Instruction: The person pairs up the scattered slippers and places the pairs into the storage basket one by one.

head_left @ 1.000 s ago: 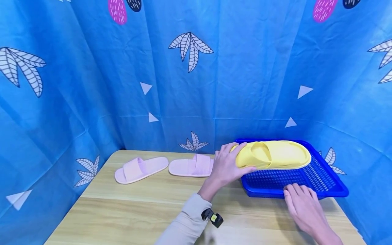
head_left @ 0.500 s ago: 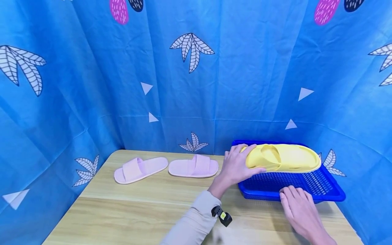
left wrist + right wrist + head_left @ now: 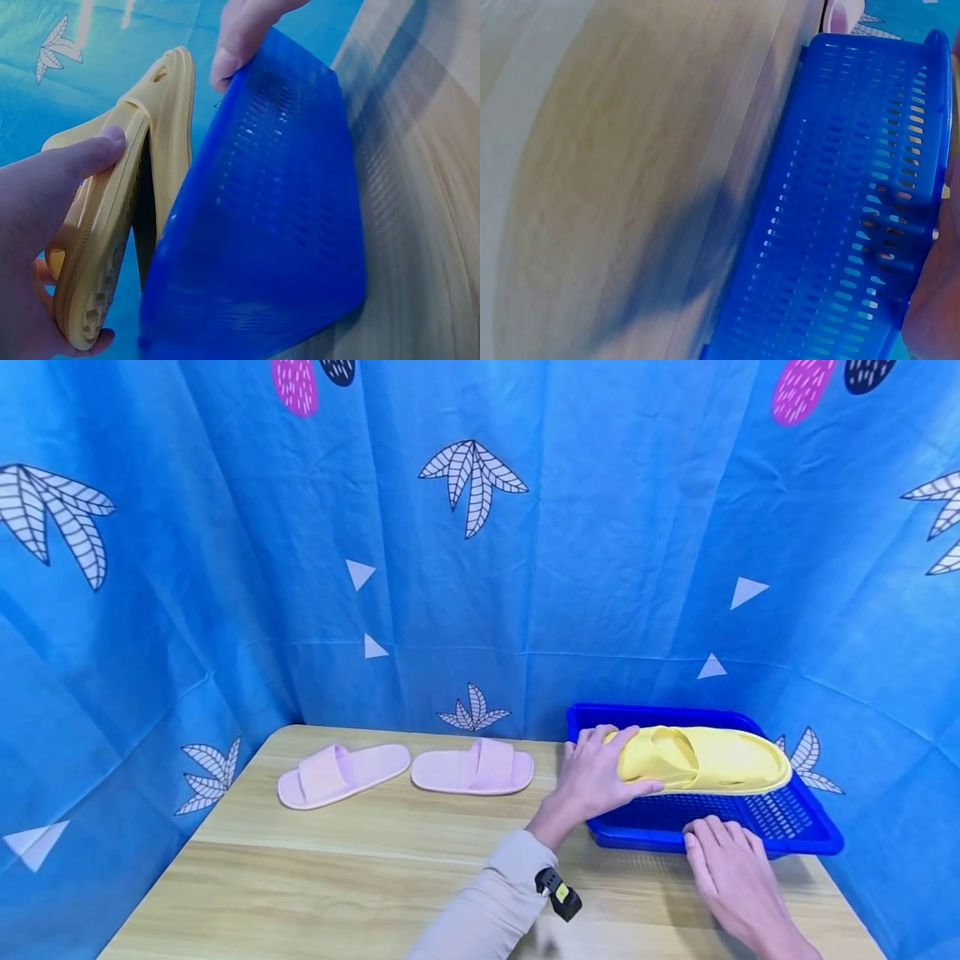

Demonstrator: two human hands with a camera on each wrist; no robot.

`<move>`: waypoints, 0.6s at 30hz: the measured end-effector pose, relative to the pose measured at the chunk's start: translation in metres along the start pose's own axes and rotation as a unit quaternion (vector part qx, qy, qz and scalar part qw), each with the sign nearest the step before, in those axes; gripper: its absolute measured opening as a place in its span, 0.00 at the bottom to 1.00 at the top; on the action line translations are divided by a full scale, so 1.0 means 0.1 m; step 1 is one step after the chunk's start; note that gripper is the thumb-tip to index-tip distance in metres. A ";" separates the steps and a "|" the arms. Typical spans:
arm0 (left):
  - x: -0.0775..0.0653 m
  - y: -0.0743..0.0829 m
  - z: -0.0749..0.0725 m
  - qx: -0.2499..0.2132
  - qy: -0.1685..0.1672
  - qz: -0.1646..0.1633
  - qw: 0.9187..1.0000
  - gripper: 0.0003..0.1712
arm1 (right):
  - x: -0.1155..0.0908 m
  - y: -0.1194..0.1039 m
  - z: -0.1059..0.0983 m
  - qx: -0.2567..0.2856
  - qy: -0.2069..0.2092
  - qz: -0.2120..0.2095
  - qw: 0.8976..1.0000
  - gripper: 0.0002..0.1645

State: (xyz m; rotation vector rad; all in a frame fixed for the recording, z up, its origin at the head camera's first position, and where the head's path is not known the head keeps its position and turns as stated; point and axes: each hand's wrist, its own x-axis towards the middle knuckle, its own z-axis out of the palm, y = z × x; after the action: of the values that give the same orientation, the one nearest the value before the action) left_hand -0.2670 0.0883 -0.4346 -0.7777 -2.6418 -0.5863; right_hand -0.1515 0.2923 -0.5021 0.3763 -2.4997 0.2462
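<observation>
In the head view, my left hand [image 3: 596,777] holds a yellow slipper [image 3: 708,760] by its left end, over the blue basket [image 3: 813,835]. The left wrist view shows the thumb along the side of the slipper [image 3: 94,247]. Just below it is another yellow piece [image 3: 176,135], apparently a second slipper, with a dark gap between; whether they are joined I cannot tell. My right hand [image 3: 738,877] grips the basket's near rim, fingers curled over it. In the right wrist view, the basket's perforated wall [image 3: 832,210] hides most of that hand.
Two lilac slippers [image 3: 472,772] lie along the back of the wooden table [image 3: 322,877], the left one [image 3: 341,774] angled slightly. A blue patterned curtain [image 3: 615,568] hangs behind and at both sides. The basket stands near the table's right edge.
My left hand has carried the yellow slipper to the right and lower over the basket. My right hand stays on the rim, and the basket has shifted slightly left in view.
</observation>
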 end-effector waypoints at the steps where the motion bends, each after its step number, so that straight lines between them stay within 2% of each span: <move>1: 0.00 0.01 0.02 -0.001 -0.003 0.000 1.000 0.51 | 0.00 0.00 0.00 0.001 0.002 0.000 1.000 0.05; 4: 0.01 0.05 0.07 0.001 -0.010 -0.004 1.000 0.51 | 0.00 0.01 0.00 0.003 0.002 0.002 1.000 0.05; 8: 0.00 0.09 0.13 0.025 -0.019 -0.011 0.999 0.51 | 0.01 0.01 -0.01 0.003 -0.005 0.005 1.000 0.05; 18: 0.00 0.14 0.26 0.086 -0.033 0.003 0.996 0.50 | 0.00 0.01 0.01 0.011 -0.003 0.005 1.000 0.05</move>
State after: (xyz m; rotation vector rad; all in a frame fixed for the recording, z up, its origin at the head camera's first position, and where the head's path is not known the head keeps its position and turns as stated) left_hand -0.2635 0.1112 -0.4526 -0.7648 -2.7042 -0.3305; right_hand -0.1524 0.2932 -0.5031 0.3737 -2.5081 0.2777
